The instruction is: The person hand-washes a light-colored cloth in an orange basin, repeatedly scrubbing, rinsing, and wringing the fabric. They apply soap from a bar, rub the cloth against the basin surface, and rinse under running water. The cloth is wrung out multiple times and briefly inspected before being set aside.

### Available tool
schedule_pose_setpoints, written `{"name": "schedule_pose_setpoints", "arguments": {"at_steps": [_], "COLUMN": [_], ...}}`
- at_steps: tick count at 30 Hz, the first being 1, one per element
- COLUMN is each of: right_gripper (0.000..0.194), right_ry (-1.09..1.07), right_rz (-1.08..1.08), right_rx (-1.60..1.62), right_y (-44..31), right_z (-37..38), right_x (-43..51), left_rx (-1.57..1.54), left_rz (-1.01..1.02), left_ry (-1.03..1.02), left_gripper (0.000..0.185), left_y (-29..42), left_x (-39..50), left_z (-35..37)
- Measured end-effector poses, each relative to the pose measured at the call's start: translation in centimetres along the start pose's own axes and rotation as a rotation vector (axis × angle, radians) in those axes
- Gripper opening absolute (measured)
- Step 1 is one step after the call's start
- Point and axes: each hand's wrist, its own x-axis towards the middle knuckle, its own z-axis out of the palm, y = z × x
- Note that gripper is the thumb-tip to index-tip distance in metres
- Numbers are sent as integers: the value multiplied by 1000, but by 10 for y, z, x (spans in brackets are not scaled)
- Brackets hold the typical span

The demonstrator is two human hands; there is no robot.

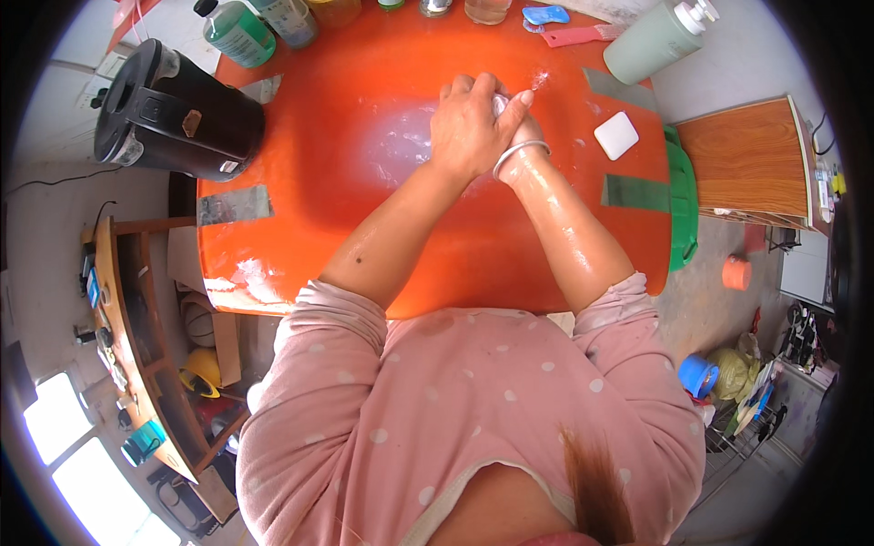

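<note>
My left hand [468, 130] lies over my right hand [527, 130], fingers folded together above the far middle of an orange tabletop [437, 246]. A glossy pale lump [500, 104] shows between them, clasped by both; most of it is hidden, and what it is cannot be told. A silver bangle [522, 158] circles my right wrist, and that forearm glistens wet. Left of my hands, a milky wet patch [399, 140] spreads over the orange surface. A white rounded-square piece [616, 135] rests to the right of my hands.
At the left stands a black lidded appliance [198, 116]; a green liquid bottle [239, 37] is behind it. A pink-handled brush [573, 35], a blue brush [546, 14] and a pale green pump bottle [652, 44] line the far right. A green plastic stool [683, 198] touches the right edge.
</note>
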Motion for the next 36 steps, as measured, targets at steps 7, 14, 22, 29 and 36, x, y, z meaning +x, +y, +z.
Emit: {"name": "schedule_pose_setpoints", "arguments": {"at_steps": [7,14,22,29,36], "right_gripper": [31,30,33,32,32], "right_ry": [355,436,221,320,268], "right_rz": [-273,-504,28,-39,-209], "right_rx": [-542,-1073,-110,-31,-86], "right_y": [8,-6,-44,-36,-32], "right_z": [1,-5,-23,-21,6], "right_x": [3,-4,-52,-77,-96], "left_rx": [-353,-824,272,671,317], "left_rz": [-300,-461,487,488,592], "left_ry": [63,-243,173,-5,-93], "left_gripper": [28,28,45,59,59], "left_y": [-15,-17,-5,-18,-8], "left_x": [11,17,104,130,90], "left_z": [15,12,-60,-39,-68]}}
